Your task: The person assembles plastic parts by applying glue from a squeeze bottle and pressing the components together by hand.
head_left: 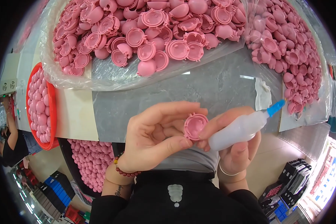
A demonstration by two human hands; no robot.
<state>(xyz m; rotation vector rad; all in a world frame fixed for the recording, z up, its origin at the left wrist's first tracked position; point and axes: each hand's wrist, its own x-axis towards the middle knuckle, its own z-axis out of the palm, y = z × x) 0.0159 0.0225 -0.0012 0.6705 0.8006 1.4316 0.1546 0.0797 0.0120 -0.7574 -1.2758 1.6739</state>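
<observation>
My left hand (153, 134) pinches a small pink plastic half-shell (195, 127) between thumb and fingers, its hollow side facing up. Closed around a white squeeze bottle (235, 131) is my right hand (239, 143); the bottle lies tilted, its blue tip (276, 108) pointing up and to the right, away from the shell. Fingertips of the right hand touch the shell's right edge. Beyond my hands, a heap of similar pink half-shells (145, 50) lies on clear plastic sheeting (115, 84).
More pink shells (291, 56) are piled at the right. A red basket (53, 112) of pink balls stands left, and a dark bin of pink balls (91, 160) sits below the table edge. A crumpled white cloth (263, 95) lies on the grey tabletop (212, 82). Another person (13, 142) is far left.
</observation>
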